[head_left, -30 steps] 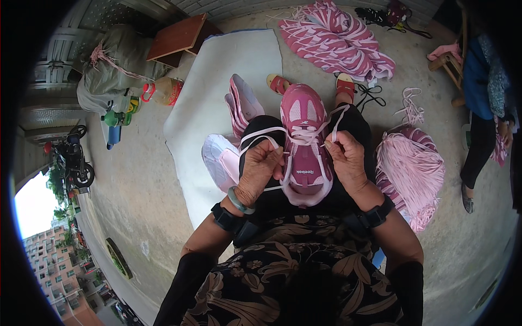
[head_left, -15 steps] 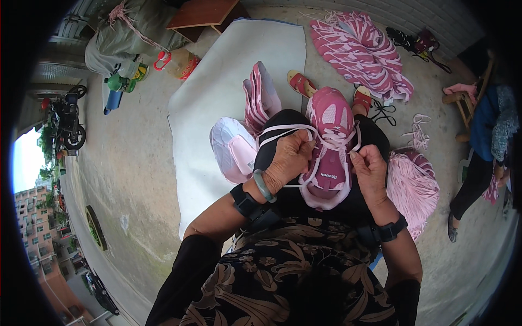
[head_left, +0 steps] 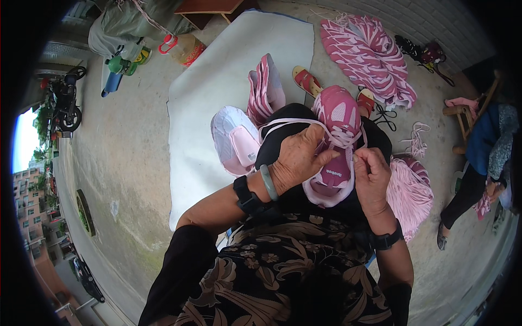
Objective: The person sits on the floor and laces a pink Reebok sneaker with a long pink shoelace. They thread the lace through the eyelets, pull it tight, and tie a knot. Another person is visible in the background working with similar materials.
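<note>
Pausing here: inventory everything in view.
sneaker: one, pink, on lap
lace: one, pale pink, in sneaker
shoe parts: several, pink and grey, left
sheet: one, white, ground left
striped bundle: one, pink, ahead
strand bundle: one, pale pink, right
sandals: two, red, ahead
jug: one, clear, far left
bottles: at least two, greenish, left
motorcycle: one, black, far left
wooden furniture: one, brown, ahead
other person: one, blue top, far right
left hand: one, bare, over sneaker's left
right hand: one, bare, at sneaker's right

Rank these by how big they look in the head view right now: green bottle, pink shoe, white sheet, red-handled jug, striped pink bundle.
1. White sheet
2. Pink shoe and striped pink bundle: too alike to rank, with the shoe nearer the camera
3. Red-handled jug
4. Green bottle
</note>
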{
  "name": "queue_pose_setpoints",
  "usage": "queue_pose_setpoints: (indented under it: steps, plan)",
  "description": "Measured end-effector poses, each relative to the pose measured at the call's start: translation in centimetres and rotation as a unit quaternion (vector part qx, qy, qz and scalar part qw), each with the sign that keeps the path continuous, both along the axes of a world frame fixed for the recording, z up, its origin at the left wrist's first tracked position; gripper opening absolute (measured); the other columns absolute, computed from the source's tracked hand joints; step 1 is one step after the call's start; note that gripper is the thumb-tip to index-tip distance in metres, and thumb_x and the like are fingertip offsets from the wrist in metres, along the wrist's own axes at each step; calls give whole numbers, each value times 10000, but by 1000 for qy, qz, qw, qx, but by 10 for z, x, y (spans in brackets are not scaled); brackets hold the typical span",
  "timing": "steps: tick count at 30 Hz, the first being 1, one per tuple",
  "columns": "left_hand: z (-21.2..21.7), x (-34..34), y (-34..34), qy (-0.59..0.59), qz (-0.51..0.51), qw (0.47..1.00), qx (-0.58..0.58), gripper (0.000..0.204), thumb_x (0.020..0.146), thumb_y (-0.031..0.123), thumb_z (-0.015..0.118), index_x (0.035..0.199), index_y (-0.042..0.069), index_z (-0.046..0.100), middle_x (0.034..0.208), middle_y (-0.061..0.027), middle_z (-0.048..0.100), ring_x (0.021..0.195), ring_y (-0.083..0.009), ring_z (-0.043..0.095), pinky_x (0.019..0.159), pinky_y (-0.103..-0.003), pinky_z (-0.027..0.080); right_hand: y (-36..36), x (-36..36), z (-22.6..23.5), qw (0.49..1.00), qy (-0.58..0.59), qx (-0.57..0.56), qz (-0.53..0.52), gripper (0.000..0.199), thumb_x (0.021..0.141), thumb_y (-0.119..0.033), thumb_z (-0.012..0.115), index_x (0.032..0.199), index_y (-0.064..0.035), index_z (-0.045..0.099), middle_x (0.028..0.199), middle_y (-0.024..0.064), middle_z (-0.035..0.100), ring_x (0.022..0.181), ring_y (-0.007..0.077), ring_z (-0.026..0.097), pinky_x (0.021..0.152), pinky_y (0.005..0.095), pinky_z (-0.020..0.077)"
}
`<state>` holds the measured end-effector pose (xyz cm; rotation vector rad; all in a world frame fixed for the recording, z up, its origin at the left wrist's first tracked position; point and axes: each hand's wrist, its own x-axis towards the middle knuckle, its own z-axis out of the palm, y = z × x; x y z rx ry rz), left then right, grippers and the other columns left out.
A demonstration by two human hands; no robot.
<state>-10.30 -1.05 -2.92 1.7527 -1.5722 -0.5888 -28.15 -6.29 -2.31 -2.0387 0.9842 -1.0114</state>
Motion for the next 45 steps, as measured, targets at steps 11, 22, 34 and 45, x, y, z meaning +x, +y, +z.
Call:
queue_pose_setpoints:
  steps: [11, 22, 34, 45]
  plan:
    - [-8, 10, 8, 4, -60, 998, 9, 286, 703, 79, 591, 968, -27, 585, 765, -175, 606, 667, -304, 617, 604, -347, 492, 4, 43, -12, 975, 214, -38, 37, 140, 700, -122, 631, 824, -67, 596, 769, 80, 569, 714, 283, 588, 644, 371, 471]
    - [-11, 15, -3, 25, -74, 996, 33, 266, 722, 44, 535, 978, -12, 586, 753, -179, 605, 687, -303, 616, 615, -340, 494, -4, 50, -9, 919, 300, -237, 95, 60, 644, -96, 579, 703, -82, 575, 697, 73, 537, 633, 220, 571, 622, 347, 405]
    - [23, -32, -27, 118, -320, 940, 15, 117, 840, 106, 585, 890, 2, 598, 749, -109, 577, 719, -259, 586, 671, -310, 472, 17, -32, 47, 934, 243, -257, 48, 84, 681, -45, 599, 760, -52, 570, 632, 32, 421, 545, 177, 488, 537, 326, 331]
    - [25, 10, -18, 50, -67, 996, 38, 76, 777, 30, 641, 846, -1, 646, 741, -81, 626, 668, -147, 602, 583, -260, 474, 1, -11, 9, 993, 103, -56, 30, 266, 698, -139, 671, 902, -62, 518, 810, 75, 539, 743, 271, 546, 651, 369, 401]
